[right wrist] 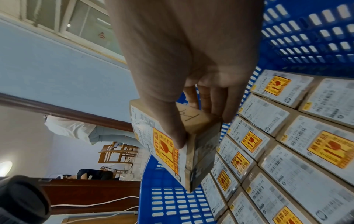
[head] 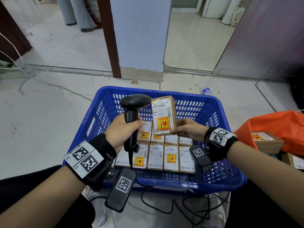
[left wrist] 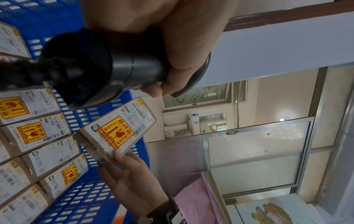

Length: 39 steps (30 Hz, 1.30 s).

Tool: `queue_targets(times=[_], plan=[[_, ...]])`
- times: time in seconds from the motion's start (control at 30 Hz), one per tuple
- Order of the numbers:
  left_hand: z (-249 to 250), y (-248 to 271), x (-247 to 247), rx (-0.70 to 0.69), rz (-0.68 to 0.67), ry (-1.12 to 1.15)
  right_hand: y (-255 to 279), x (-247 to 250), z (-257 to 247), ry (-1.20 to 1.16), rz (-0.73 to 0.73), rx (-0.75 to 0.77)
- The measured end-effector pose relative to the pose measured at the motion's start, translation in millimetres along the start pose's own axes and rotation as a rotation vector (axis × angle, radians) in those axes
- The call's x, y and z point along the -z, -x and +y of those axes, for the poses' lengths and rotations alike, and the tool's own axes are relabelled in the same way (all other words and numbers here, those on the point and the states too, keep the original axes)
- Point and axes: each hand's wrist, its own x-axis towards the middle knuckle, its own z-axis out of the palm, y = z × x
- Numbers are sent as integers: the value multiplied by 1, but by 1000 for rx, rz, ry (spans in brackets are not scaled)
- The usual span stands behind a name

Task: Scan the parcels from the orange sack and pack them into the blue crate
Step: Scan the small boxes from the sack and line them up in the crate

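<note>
My left hand (head: 125, 129) grips a black barcode scanner (head: 134, 104) by its handle, head pointing right at a brown parcel (head: 164, 116). My right hand (head: 187, 128) holds that parcel upright above the blue crate (head: 213, 112), thumb on its labelled face and fingers behind. The label with a yellow fragile sticker faces me. In the left wrist view the scanner (left wrist: 99, 68) sits just above the parcel (left wrist: 122, 130). The right wrist view shows the parcel (right wrist: 172, 144) pinched at its lower end. Several labelled parcels (head: 171, 157) lie flat in rows in the crate. The orange sack (head: 276, 127) lies at the right.
More parcels (head: 266, 142) lie in the orange sack's mouth. A plastic bottle (head: 205, 90) lies on the tiled floor behind the crate. Black cables (head: 189, 206) trail on the floor in front. A blue pillar (head: 141, 38) stands beyond the crate.
</note>
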Motion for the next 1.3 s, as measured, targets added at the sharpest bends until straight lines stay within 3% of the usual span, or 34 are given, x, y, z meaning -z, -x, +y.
queue_targets(times=[0.17, 0.27, 0.5, 0.7, 0.83, 0.97, 1.13, 1.23, 1.3], plan=[[-1, 2, 21, -2, 20, 41, 3, -2, -15, 134, -43, -3], [-6, 2, 33, 5, 36, 62, 0, -14, -18, 218, -132, -79], [-17, 5, 59, 21, 90, 101, -57, -88, -11, 620, -260, -105], [-20, 5, 73, 37, 120, 128, -105, -165, -10, 1185, -615, -78], [-22, 3, 77, 43, 125, 90, -140, -211, 24, 1508, -772, -28], [-23, 3, 82, 39, 129, 78, -169, -244, 56, 1558, -752, 37], [-19, 4, 88, 29, 109, 87, -232, -279, 133, 1526, -673, 164], [-19, 3, 89, 45, 124, 107, -212, -286, 115, 1501, -626, 198], [-19, 3, 89, 54, 126, 117, -232, -292, 128, 1480, -659, 170]])
